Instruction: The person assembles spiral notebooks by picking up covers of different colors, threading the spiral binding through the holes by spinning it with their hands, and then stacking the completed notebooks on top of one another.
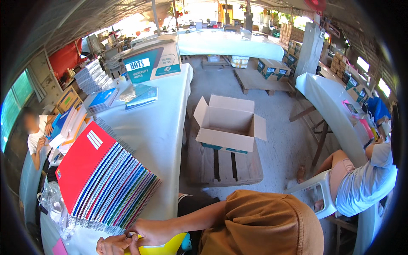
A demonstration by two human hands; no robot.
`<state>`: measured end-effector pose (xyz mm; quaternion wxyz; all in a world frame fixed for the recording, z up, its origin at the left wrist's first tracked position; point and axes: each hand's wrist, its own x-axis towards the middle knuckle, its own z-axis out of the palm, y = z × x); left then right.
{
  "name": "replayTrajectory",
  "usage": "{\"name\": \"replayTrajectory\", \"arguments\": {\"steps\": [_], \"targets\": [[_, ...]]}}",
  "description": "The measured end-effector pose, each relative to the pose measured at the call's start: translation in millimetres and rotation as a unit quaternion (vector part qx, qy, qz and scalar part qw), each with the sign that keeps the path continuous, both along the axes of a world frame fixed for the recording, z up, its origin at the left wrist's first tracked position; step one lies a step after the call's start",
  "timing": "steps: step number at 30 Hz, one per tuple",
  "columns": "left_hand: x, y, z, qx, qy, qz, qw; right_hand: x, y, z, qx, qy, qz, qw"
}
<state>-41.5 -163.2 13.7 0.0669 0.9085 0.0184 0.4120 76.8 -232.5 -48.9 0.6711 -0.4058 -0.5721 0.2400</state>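
At the lower edge my right hand (148, 232) reaches in from a brown sleeve, its fingers bent and pinching at the edge of a smooth yellow cover (166, 245). My left hand (114, 245) meets it there, fingers curled closed; what lies between its fingertips is too small to make out. Much of the yellow cover is hidden by my hands and arm. Just beyond them a tall stack of spiral notebooks (117, 187) leans on the white-covered table (163, 140), wire bindings toward me. Its top notebook has a red cover (87, 155).
Right of the table an open cardboard box (227, 136) stands on a wooden pallet (246, 168). Blue notebooks (103, 98) and a closed carton (155, 61) lie farther along the table. One person (40, 131) works at left; another (365, 178) sits right on a white chair (316, 193).
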Motion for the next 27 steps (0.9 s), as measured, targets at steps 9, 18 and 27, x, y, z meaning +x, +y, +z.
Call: {"name": "replayTrajectory", "arguments": {"steps": [9,18,27], "targets": [[-36,12,25,-0.071,0.145,0.102,0.982,25,-26,25,-0.058,-0.069,0.021,0.996],[-96,61,18,-0.070,-0.072,0.074,0.992,70,-87,58,-0.054,0.149,-0.038,0.987],[-2,3,-17,-0.483,-0.385,0.125,0.776,36,-15,76,0.315,0.402,0.077,0.856]]}}
